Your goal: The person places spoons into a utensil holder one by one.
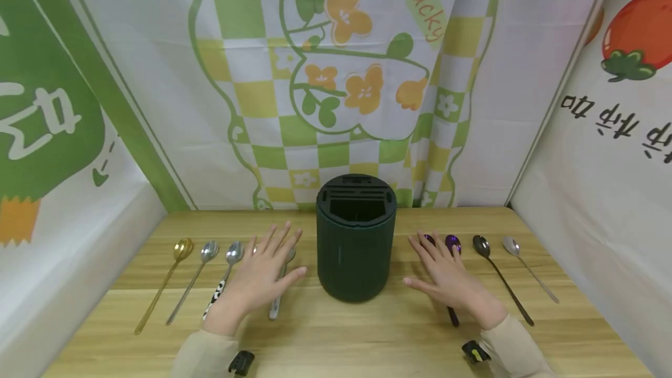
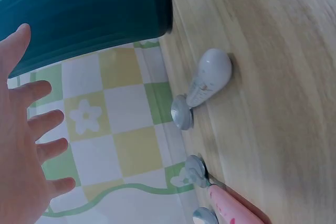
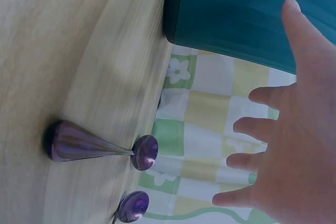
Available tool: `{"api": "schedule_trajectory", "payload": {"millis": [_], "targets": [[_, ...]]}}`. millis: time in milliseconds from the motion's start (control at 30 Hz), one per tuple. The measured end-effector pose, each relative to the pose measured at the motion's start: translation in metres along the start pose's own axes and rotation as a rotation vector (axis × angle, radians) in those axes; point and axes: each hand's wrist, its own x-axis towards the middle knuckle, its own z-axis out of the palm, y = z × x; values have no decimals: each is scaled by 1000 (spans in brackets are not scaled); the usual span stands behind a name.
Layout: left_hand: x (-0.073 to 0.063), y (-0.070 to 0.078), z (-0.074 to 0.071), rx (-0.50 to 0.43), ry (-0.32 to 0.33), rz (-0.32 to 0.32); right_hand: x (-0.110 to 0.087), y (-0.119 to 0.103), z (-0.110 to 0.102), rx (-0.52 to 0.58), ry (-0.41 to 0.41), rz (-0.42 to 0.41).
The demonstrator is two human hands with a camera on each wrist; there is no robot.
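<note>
Between my hands stands a dark green cylindrical holder (image 1: 354, 264) with a slotted top. My left hand (image 1: 259, 282), fingers straight and spread, hovers over the spoons left of it, holding nothing. Under that hand lie a white-handled spoon (image 2: 210, 80) and a pink-handled spoon (image 2: 231, 205); the hand hides most of the pink one in the head view. On the other side my right hand (image 1: 448, 279) is likewise spread and holds nothing. It partly covers two purple spoons, one with its bowl (image 1: 453, 242) showing past the fingers and one nearer the holder with a flared handle (image 3: 86, 142).
Farther left lie a gold spoon (image 1: 182, 248), a silver spoon (image 1: 209, 251) and a spoon with a black-and-white handle (image 1: 216, 293). Farther right are a black spoon (image 1: 504, 279) and a small silver spoon (image 1: 532, 273). Patterned curtains (image 1: 262, 86) enclose the wooden table (image 1: 346, 337).
</note>
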Motion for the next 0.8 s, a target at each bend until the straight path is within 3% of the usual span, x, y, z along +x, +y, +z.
{"api": "schedule_trajectory", "payload": {"millis": [267, 800], "targets": [[1, 1, -5, -3, 19, 13, 1, 0, 1, 32, -34, 16], [7, 7, -17, -15, 89, 78, 3, 5, 3, 28, 61, -66]]}}
